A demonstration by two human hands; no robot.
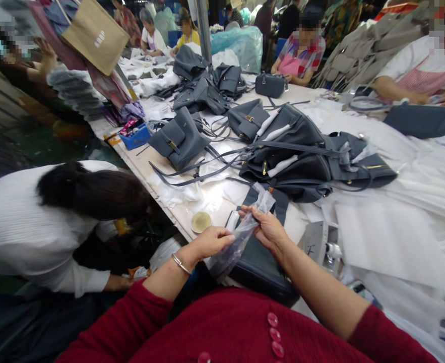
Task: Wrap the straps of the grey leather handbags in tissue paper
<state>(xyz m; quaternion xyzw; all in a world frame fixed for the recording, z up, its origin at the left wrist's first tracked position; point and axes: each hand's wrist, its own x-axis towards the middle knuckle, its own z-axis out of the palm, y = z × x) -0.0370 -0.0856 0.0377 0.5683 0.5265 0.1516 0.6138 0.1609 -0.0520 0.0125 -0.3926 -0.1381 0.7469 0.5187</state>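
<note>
A thin clear plastic bag (241, 242) is stretched between my two hands above the table's near edge. My left hand (213, 242), with a silver bangle on its wrist, pinches the plastic on one side. The fingers of my right hand (266, 227) are closed on its upper part. Directly beneath lies a dark blue-grey leather bag (260, 264), partly covered by the plastic and my right hand. A small round dish (200, 222) with a yellowish content sits left of the plastic.
Dark handbags (290, 146) with loose straps are piled mid-table. A blue basket (136, 137) stands at the left edge. White sheets (392, 237) spread to the right. A person (48, 222) bends down at my left; other people sit across the table.
</note>
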